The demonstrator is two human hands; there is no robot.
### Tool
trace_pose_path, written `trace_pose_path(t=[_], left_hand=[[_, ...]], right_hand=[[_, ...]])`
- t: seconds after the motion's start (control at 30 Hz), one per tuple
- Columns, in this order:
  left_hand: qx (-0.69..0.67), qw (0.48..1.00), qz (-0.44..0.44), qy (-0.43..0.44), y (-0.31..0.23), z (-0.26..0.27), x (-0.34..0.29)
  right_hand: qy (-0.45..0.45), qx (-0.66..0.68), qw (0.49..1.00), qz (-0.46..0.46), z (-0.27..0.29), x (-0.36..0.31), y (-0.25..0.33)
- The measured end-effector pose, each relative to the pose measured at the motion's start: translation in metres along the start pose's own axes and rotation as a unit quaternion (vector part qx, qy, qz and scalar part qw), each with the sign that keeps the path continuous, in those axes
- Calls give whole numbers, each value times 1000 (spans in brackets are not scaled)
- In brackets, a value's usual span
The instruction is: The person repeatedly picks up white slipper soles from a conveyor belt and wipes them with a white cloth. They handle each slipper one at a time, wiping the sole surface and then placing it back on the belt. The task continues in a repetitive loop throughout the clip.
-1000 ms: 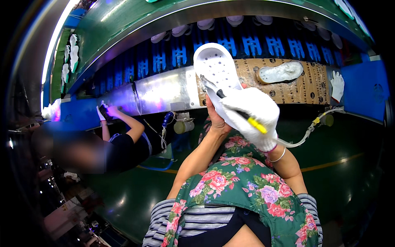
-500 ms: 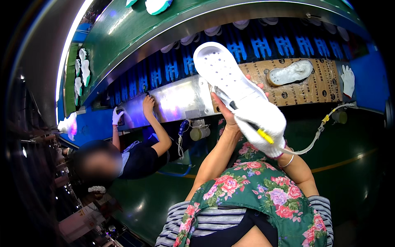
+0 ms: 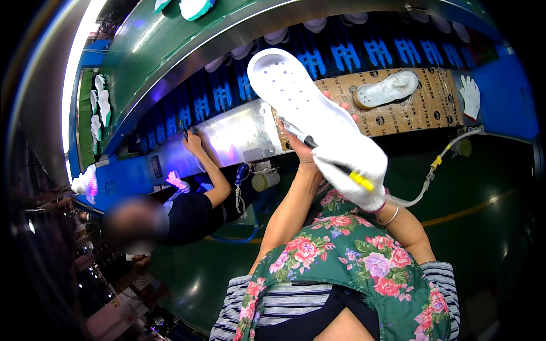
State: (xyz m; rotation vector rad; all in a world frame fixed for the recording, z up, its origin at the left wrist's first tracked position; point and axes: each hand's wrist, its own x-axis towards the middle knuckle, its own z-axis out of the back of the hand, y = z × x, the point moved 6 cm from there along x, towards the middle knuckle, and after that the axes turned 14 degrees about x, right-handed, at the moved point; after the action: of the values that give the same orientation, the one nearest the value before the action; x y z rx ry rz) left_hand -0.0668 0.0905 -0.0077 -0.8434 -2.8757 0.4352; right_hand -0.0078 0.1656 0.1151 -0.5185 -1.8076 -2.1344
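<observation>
A white shoe sole [image 3: 301, 91] with small holes in its heel end is held up in front of me, tilted, heel end to the upper left. My bare left hand [image 3: 303, 149] grips it from beneath and along its left edge, its fingertips showing at the right edge. My right hand [image 3: 354, 170], in a white glove, is closed round a slim dark-handled brush [image 3: 307, 140] whose pale tip lies at the sole's left edge. Whether the tip touches the sole I cannot tell. A yellow fitting [image 3: 361, 181] and a clear hose [image 3: 425, 184] trail from this hand.
A worn sole-shaped piece [image 3: 389, 89] lies on brown cardboard [image 3: 438, 108] on the metal bench [image 3: 236, 131]. A spare white glove [image 3: 470, 96] is at the right. Blue racks [image 3: 347, 55] line the back below a green shelf [image 3: 170, 51]. At left, a co-worker's arm [image 3: 213, 170] reaches the bench.
The whole view has shifted slightly, so the bench and sole sit further left. My right hand and the brush have shifted a little along the sole's edge. The co-worker's gloved hand has moved back from the bench.
</observation>
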Motion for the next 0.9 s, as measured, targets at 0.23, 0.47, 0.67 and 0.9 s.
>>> trace_pose_path(t=[0.23, 0.47, 0.67, 0.9], left_hand=[[29, 996, -19, -86, -7, 7, -1], [81, 989, -25, -118, -15, 18, -5], [-10, 1000, -19, 21, -18, 12, -9], [43, 992, -76, -89, -26, 14, -7]], right_hand=[[-28, -38, 998, 49, 3, -8, -2], [-62, 50, 995, -62, 17, -16, -20], [31, 38, 999, 14, -8, -12, -1], [23, -28, 999, 13, 10, -14, -14]])
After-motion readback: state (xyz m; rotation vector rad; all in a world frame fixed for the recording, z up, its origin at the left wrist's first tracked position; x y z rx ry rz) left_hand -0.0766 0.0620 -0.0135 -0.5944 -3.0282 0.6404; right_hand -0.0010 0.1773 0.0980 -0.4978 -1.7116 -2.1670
